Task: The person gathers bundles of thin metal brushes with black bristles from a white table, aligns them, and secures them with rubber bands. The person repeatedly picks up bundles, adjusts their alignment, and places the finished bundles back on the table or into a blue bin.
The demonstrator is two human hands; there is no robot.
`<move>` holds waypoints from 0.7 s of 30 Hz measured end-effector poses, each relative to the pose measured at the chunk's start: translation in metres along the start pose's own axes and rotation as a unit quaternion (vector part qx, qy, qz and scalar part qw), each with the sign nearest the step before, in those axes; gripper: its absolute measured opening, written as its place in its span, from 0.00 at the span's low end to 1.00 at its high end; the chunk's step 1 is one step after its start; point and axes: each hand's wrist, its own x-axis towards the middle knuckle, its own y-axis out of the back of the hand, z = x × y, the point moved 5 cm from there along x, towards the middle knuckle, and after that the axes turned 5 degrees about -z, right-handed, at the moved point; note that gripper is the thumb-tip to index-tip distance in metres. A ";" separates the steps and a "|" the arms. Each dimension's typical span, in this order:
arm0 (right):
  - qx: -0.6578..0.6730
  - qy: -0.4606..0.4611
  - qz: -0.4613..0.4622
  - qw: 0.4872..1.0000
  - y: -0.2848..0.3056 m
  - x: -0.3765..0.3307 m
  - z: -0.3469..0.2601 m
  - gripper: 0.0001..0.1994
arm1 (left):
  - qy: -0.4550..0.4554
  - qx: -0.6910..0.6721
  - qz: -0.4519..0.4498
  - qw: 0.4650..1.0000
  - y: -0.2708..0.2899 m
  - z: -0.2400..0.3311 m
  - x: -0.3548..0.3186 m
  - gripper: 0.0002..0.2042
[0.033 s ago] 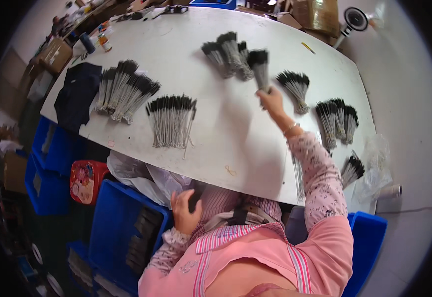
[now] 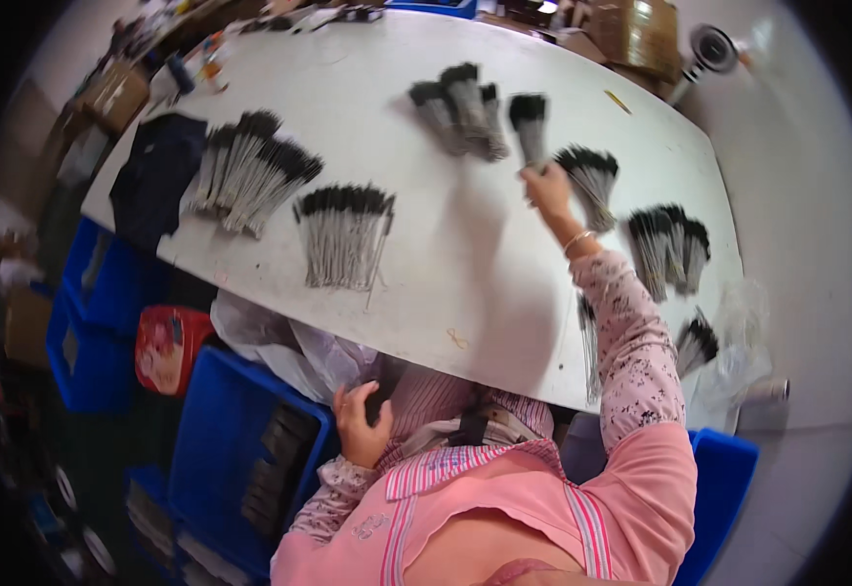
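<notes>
Right hand (image 2: 546, 186) unmoved (gripping bundle (image 2: 530, 123)), seven bundles

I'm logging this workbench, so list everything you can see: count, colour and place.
table: one, white, centre.
brush bundles: about eight fanned groups, grey handles with black tips, spread across the table.
brush bundle in hand: one, black-tipped, far centre of table.
dark cloth: one, navy, table's left end.
crates: several, blue, on the floor at left, plus one at lower right.
red tin: one, beside the crates.
plastic bags: clear or white, under the table edge.
cardboard boxes: brown, far side.
left hand: near lap, closed on something dark.
right hand: outstretched, holding the bundle.
</notes>
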 end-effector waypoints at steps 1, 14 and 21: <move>-0.138 0.003 0.024 0.990 0.004 0.042 0.016 0.14 | 0.047 0.000 0.026 0.999 0.006 -0.008 -0.011 0.18; -0.499 0.155 -0.072 0.849 -0.033 0.188 0.126 0.22 | 0.468 -0.031 0.274 0.840 0.023 -0.121 -0.197 0.08; -0.484 0.182 -0.044 0.855 -0.033 0.101 0.061 0.26 | 0.469 -0.073 0.472 0.743 0.062 -0.231 -0.246 0.09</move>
